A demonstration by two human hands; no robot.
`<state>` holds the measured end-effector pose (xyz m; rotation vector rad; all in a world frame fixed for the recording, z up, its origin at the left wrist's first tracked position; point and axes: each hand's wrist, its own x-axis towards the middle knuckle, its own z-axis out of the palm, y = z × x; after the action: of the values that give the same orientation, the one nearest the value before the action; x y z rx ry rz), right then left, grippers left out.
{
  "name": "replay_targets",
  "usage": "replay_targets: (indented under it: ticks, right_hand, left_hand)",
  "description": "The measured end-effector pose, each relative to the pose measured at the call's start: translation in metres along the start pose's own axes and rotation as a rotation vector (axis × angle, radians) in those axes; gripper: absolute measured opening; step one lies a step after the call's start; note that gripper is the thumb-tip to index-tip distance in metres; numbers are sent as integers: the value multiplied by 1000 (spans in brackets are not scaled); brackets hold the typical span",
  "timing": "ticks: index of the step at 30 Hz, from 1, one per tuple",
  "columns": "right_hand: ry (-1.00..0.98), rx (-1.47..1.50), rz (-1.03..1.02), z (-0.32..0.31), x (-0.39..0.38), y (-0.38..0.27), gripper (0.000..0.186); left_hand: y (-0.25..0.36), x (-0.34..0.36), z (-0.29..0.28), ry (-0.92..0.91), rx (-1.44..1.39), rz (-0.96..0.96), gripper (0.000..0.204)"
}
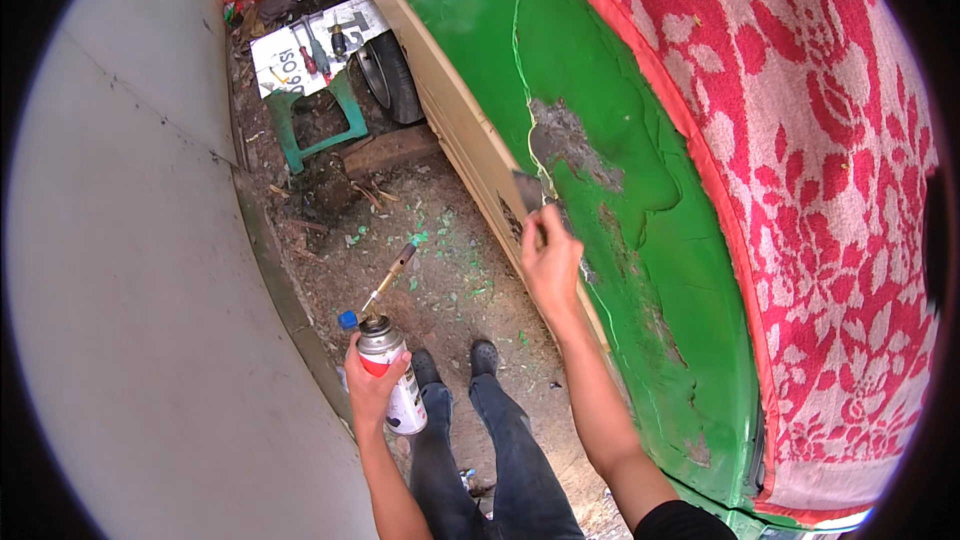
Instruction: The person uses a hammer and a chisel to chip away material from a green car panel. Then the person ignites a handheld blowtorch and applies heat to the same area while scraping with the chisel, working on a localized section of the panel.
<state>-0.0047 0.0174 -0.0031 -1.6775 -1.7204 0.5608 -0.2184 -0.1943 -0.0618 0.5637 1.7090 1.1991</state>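
My left hand (370, 387) is wrapped round a white and red gas canister (407, 408). A torch head (390, 278) with a blue knob (348, 320) is mounted on top, its nozzle pointing up and to the right. No flame shows clearly. My right hand (553, 268) is closed on a putty knife (529, 190), whose dark flat blade lies at the edge of a green painted car panel (450, 10). Beside the blade the paint is cracked and lifted, with a bare grey patch (575, 145) exposed. The knife's handle is mostly hidden by my fingers.
A red and white floral towel (790, 190) covers the right side of the car. On the left rises a pale wall (130, 240). A green stool (350, 120), a printed sheet with screwdrivers, and a tyre (392, 75) are farther off. Green paint flakes litter the ground.
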Motion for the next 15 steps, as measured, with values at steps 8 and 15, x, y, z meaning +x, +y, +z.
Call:
replay_targets:
  ticks: [8,15]
  right_hand:
    - [23,33,-100,-8,1,-6,11]
    - [-37,35,-42,-8,-14,10,11]
  left_hand:
    - [14,-1,-5,-24,-92,-37,82]
    - [12,-2,-4,80,-138,11,72]
